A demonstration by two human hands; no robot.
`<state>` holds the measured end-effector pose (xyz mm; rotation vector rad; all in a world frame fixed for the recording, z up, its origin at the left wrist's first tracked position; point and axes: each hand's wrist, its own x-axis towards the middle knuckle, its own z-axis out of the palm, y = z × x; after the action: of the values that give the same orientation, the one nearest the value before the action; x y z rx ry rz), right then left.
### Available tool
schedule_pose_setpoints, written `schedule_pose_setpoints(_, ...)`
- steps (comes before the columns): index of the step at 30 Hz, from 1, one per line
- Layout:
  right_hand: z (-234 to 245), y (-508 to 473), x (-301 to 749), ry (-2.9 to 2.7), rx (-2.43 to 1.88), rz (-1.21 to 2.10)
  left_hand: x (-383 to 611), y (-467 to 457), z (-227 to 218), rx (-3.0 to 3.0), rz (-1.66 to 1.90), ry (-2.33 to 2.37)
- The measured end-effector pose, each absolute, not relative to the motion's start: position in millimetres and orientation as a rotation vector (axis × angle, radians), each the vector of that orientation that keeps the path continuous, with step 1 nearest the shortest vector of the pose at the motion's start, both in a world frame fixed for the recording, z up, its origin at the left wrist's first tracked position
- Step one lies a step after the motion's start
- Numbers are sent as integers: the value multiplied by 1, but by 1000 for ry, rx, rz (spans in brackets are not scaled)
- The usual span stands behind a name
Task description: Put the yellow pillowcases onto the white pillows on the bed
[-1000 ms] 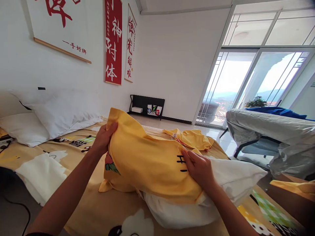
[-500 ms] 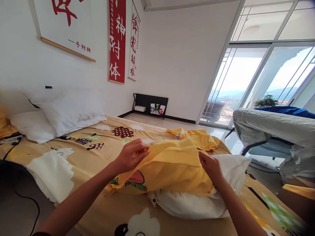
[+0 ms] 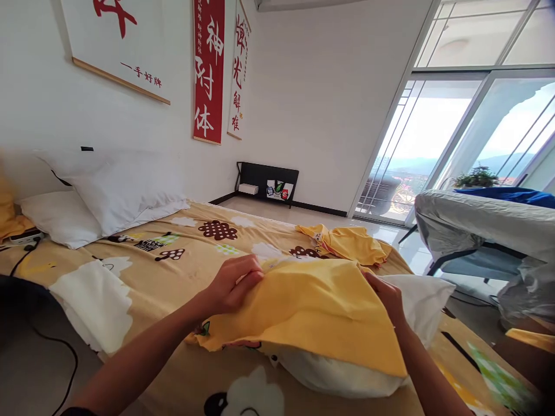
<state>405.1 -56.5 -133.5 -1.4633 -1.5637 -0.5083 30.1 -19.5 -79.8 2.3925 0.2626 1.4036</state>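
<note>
A yellow pillowcase is stretched over a white pillow lying on the bed in front of me. My left hand pinches the pillowcase's far left edge, fingers closed on the cloth. My right hand grips its far right edge where the pillow's bare white end sticks out. A little of the pillow shows below the case near me.
The bed has a yellow cartoon-print sheet. Two white pillows lean at the headboard on the left. Another yellow cloth lies bunched at the bed's far edge. A grey-covered chair stands to the right by the glass doors.
The pillowcase, held up high a second ago, has come down and been spread flatter over the pillow. Both hands kept their grip and moved lower and further apart.
</note>
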Motion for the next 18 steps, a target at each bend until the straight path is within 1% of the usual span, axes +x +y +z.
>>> schedule_pose_setpoints(6,-133,-56,411,-1560,-1510,-360,27,2,-90,1934,1354,484)
schedule_pose_setpoints(9,-131,-56,412,-1533,-1513,-376,28,9,-98,1712,1283,506)
schedule_pose_setpoints(11,-130,-56,413,-1483,-1521,-442,26,15,-106,1779,1204,541)
schedule_pose_setpoints(13,-129,-55,412,-1453,-1529,-495,22,23,-113,2006,1146,601)
schedule_pose_setpoints(16,-129,-51,407,-1487,-1532,-478,12,42,-121,2357,1112,710)
schedule_pose_setpoints(18,-129,-47,405,-1471,-1540,-436,6,54,-122,2481,1130,793)
